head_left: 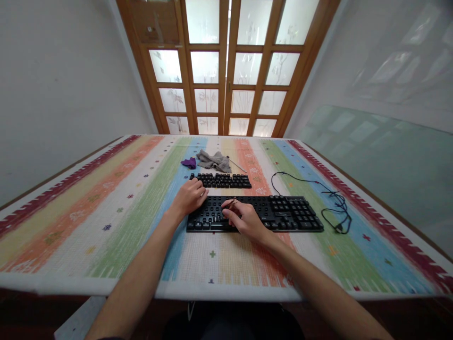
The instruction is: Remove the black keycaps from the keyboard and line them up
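Note:
A black full-size keyboard [283, 213] lies on the striped tablecloth in front of me. My left hand [189, 196] rests with curled fingers on the keyboard's far left corner. My right hand [244, 219] sits over the left-middle keys, pinching a thin brownish stick-like tool [230, 203] whose tip points at the keys. A row of loose black keycaps [221, 180] is laid out just behind the keyboard, close to my left hand.
A grey rag [214, 161] and a small purple cloth [189, 163] lie beyond the keycaps, with a thin rod [238, 165] beside them. The keyboard's black cable [332, 200] coils at the right. A wooden glazed door stands behind the table [106, 222].

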`<state>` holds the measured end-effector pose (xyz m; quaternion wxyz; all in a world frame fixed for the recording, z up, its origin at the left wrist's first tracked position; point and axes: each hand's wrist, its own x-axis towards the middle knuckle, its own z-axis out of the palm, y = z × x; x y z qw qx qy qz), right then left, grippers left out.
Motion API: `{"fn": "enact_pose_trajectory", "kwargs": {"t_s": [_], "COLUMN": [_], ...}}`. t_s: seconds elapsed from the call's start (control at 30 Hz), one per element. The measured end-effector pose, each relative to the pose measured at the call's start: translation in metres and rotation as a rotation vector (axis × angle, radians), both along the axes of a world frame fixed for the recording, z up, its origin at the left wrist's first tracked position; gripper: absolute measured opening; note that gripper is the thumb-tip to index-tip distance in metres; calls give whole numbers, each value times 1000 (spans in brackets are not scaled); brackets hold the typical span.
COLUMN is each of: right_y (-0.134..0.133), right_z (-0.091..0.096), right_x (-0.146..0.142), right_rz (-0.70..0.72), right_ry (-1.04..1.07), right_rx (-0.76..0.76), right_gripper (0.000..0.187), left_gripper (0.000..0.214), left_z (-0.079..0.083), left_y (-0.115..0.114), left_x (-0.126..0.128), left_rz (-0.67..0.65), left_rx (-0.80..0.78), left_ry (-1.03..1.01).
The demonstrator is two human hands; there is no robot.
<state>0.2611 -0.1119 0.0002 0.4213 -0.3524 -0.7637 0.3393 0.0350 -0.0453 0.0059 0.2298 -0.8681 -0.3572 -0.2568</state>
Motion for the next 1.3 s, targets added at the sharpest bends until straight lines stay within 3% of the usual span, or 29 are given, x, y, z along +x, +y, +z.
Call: {"fn": "enact_pose_trajectory", "kwargs": {"t_s": [0.27,0.63,0.73,0.93,1.03,1.13,1.3], "right_y": [1,8,6,9,17,28,42], "right_z": [0,7,8,18,22,24,19], "right_x": [-15,-16,-15,-24,-32,-36,-35], "right_rz": [-26,39,56,80,89,66,14], "right_ry": [80,-23,-74,-283,-336,-328,-231], "right_rx": [-103,-148,-91,178,225,181,-65], "right_gripper": [21,19,15,14,14,18,25], "left_gripper": [34,33,33,31,25,24,29], "left_z": [-2,-7,-6,-7,-8,-8,-9], "left_y": [-6,-6,-7,-8,-9,-9,-10], "left_x": [0,-1,0,3,3,3,5], "left_rz": [-21,0,5,4,9,17,7], "left_rx": [-54,-116,-121,-144,-183,-221,-237], "left_ry": [-44,-37,-44,-6,24,31,3]}}
